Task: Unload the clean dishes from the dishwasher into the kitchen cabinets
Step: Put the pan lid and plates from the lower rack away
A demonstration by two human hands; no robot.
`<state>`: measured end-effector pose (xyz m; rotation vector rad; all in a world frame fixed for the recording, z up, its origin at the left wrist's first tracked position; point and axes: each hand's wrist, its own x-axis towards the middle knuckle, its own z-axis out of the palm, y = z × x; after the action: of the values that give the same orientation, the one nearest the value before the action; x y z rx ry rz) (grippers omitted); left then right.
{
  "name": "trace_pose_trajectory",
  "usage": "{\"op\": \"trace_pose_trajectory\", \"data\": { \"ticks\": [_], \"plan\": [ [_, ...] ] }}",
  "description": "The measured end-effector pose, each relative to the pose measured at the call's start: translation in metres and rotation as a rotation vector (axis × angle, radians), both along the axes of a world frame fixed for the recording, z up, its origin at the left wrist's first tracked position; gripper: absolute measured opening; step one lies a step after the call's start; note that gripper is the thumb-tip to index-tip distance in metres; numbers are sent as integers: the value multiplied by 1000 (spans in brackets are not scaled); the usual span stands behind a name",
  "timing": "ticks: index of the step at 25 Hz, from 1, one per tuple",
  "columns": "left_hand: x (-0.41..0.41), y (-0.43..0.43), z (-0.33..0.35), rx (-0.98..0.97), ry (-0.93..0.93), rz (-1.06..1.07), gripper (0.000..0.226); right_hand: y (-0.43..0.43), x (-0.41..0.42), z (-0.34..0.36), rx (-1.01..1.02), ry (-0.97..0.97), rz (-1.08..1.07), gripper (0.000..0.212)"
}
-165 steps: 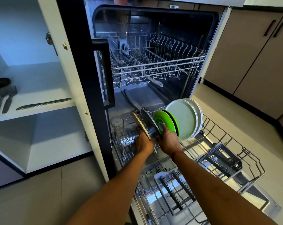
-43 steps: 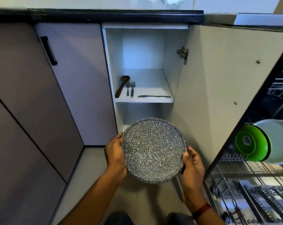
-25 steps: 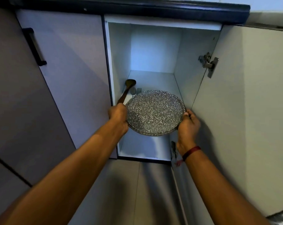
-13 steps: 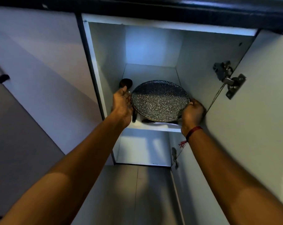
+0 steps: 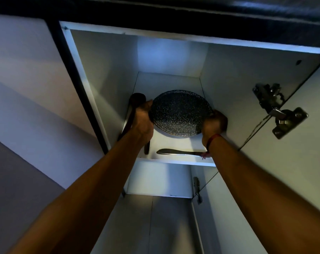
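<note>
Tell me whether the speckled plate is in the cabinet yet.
In. The plate is over the upper shelf, both hands gripping its rim.

I am crouching in a home kitchen, looking into a low white cabinet (image 5: 107, 74) under a dark countertop edge (image 5: 173, 13). Its door is swinging open on metal hinges (image 5: 276, 110), and a table knife (image 5: 181, 153) and a dark wooden spoon (image 5: 135, 103) are lying on the shelf (image 5: 175, 162) beside a speckled plate (image 5: 179, 112).

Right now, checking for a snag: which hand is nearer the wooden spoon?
Left. The left hand overlaps the wooden spoon; the right hand is across the speckled plate.
</note>
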<state>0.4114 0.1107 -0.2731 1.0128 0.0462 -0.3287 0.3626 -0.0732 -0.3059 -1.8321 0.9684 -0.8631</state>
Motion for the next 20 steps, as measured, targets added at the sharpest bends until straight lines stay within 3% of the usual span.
{"op": "trace_pose_trajectory", "data": {
  "ticks": [4,6,9,12,14,16,20],
  "plan": [
    [5,-4,-10,58,60,-25,28,-7,4,-17,-268,42,-2,25],
    [7,-5,-12,88,60,-40,35,-8,7,-21,-316,135,61,12],
    [9,-8,-15,70,39,-57,39,-15,16,-21,-395,216,124,15],
    [14,-11,-16,72,17,-50,26,-5,2,-11,-410,263,68,19],
    [16,-11,-19,44,19,-36,32,-8,3,-12,-206,358,132,23],
    [13,-11,-17,48,20,-31,33,-18,3,-17,-133,404,178,28],
    [7,-11,-19,137,30,-53,35,-7,1,-19,-295,236,101,36]
  ]
}}
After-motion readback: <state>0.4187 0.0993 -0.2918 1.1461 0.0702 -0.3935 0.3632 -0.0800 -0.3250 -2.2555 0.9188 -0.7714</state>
